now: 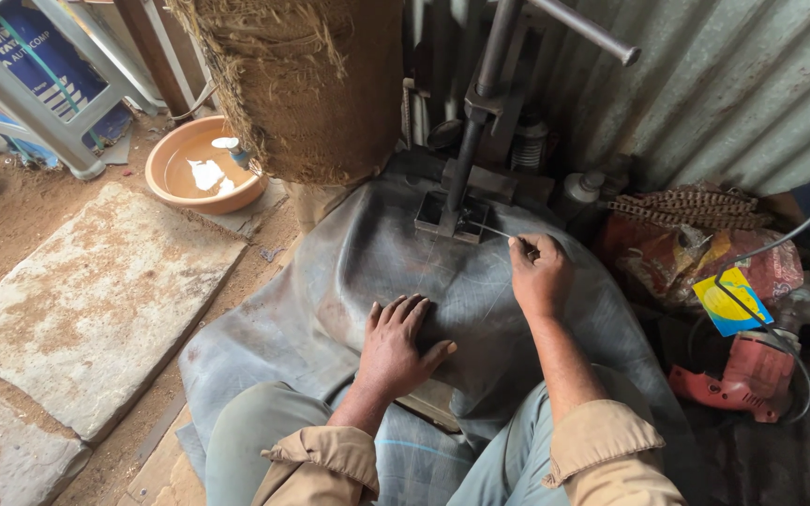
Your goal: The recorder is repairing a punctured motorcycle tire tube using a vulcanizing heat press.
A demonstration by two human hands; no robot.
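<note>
1. One grey rubber inner tube [349, 272] is spread across the middle of the frame, draped over the lap and up to the press. It is judged soft, limp and fairly heavy for its size, with a slightly grippy surface; it would best be held flat by a palm or gathered at a fold, since it will sag if lifted by an edge.
2. One coarse fibre-wrapped trunk [307, 84] is seen at upper centre, and two flat stone slabs [96, 300] at left.
3. One dark metal press [475, 159] with a lever handle stands at upper centre, its foot resting on the tube.
4. One orange basin [201, 173] is set at upper left; one red power tool [742, 375] lies at lower right.
5. The left hand [396, 347] is laid flat, fingers spread, pressing the tube at centre; nothing is gripped by it.
6. The right hand [538, 276] is closed around one thin metal rod [489, 229], pointed toward the press foot. The rod is judged stiff, light and slippery; it is held near its rear end. The hands are apart.
</note>
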